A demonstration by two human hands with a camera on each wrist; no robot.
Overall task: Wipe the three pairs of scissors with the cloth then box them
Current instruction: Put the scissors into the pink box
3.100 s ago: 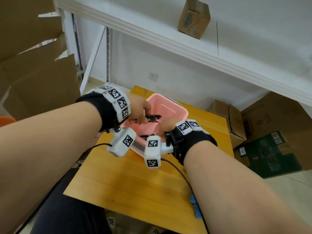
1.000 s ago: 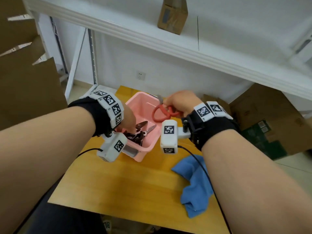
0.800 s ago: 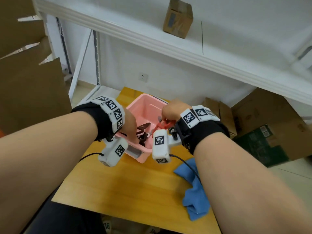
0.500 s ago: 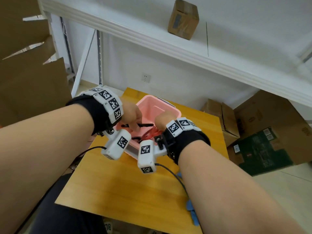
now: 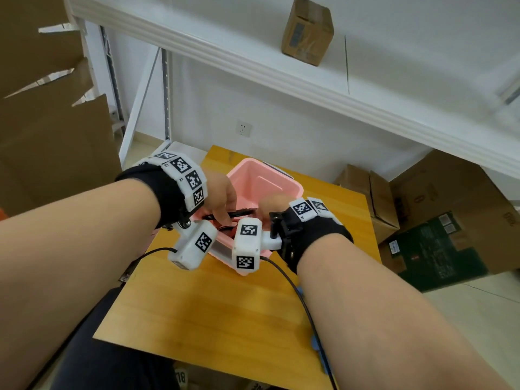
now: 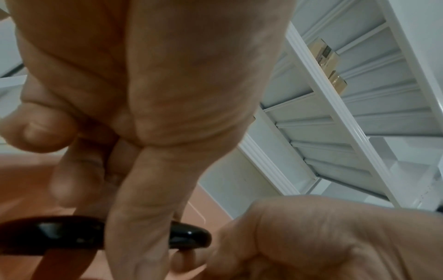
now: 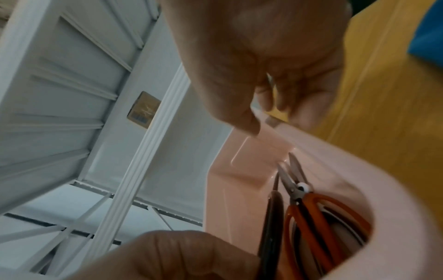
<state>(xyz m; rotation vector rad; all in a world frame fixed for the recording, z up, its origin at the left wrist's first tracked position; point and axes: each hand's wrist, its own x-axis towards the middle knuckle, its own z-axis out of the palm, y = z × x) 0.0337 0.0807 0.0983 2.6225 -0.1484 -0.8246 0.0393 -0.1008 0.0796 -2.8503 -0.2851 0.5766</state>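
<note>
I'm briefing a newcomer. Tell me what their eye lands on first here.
Both hands meet over the pink box at the far end of the wooden table; the left hand pinches black-handled scissors. Orange-handled scissors lie inside, under the right hand. A blue cloth lies beside the box.

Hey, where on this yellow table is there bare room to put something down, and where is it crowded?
Bare wood shows on the table between its near edge and the pink box, left of the right forearm. It is crowded at the box, where the left hand and right hand meet. The blue cloth peeks out along the right edge.
</note>
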